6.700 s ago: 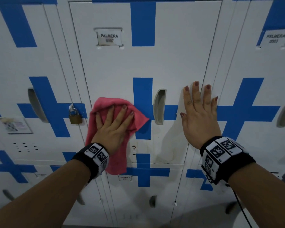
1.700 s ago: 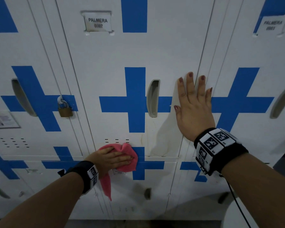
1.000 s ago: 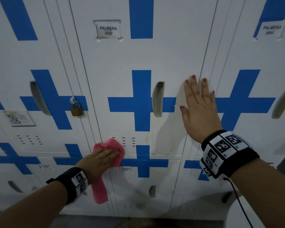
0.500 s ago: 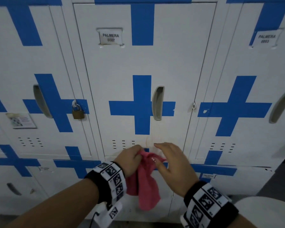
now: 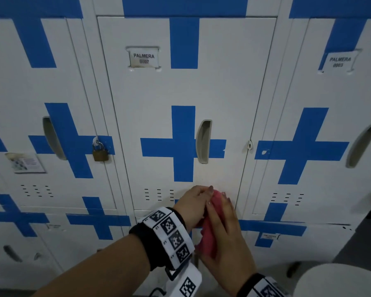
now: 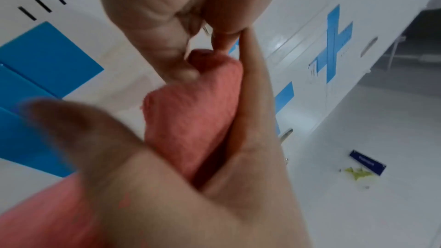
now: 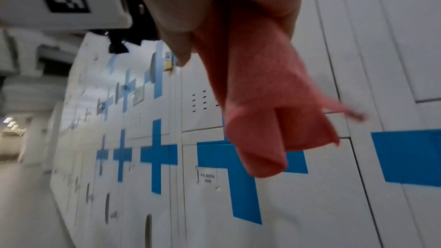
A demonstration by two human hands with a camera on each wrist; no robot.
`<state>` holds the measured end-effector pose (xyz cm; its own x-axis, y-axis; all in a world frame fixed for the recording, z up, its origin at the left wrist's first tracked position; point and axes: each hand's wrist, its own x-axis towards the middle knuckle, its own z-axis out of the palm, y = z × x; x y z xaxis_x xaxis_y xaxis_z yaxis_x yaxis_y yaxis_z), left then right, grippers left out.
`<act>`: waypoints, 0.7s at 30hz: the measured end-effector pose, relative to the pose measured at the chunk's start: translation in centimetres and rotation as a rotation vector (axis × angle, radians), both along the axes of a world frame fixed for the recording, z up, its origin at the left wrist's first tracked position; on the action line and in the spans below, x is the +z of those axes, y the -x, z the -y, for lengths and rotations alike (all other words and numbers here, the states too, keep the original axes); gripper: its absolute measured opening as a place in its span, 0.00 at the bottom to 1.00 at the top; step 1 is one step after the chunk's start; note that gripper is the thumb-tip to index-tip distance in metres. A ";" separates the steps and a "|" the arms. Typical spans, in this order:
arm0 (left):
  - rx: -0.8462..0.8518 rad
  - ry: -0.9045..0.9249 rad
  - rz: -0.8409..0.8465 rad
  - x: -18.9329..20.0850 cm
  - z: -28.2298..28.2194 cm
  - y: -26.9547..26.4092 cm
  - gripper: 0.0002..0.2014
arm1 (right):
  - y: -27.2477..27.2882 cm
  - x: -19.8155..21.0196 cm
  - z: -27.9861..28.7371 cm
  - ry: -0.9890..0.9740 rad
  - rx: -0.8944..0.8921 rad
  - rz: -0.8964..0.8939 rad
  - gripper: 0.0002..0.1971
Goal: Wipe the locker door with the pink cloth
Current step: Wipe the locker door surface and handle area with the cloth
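The white locker door point(image 5: 180, 93) with a blue cross, labelled PALMERA 0007, fills the middle of the head view. In front of its lower edge both hands meet on the bunched pink cloth point(image 5: 210, 234). My left hand point(image 5: 208, 189) pinches the cloth's top end point(image 6: 190, 120) with curled fingers. My right hand point(image 5: 222, 211) lies flat along the cloth, its fingers straight and pointing up and its thumb spread wide. The rest of the cloth point(image 7: 262, 110) hangs below the hands, off the door.
The door's recessed handle point(image 5: 204, 142) and vent slots point(image 5: 159, 195) lie above the hands. A brass padlock point(image 5: 100, 152) hangs on the left locker. A pale rounded object point(image 5: 341, 281) sits at the lower right. A blue plate point(image 6: 367, 163) and yellow scraps lie on the floor.
A second ago my left hand rubbed the cloth along the door's bottom while my right pressed flat on its right edge. The right hand came down; both hands now meet on the cloth.
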<state>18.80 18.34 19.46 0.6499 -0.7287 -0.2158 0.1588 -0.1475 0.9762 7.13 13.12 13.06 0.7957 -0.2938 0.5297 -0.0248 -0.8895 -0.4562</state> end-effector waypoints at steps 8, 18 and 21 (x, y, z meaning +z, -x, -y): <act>-0.196 -0.144 0.271 1.4 -1.4 -1.1 0.17 | 0.1 3.0 2.4 -0.355 -0.007 0.049 0.21; 0.348 -0.092 1.730 4.0 -4.4 -7.9 0.11 | -1.0 13.2 4.3 -0.526 -0.253 0.724 0.21; 0.437 -0.098 1.860 3.9 -4.7 -8.8 0.14 | -2.9 13.9 4.7 -0.318 -0.275 0.734 0.28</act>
<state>27.59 23.02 23.37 0.1836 -0.5040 0.8439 -0.8900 -0.4498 -0.0750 10.00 8.43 26.96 0.1602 -0.6492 0.7435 0.1789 -0.7217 -0.6687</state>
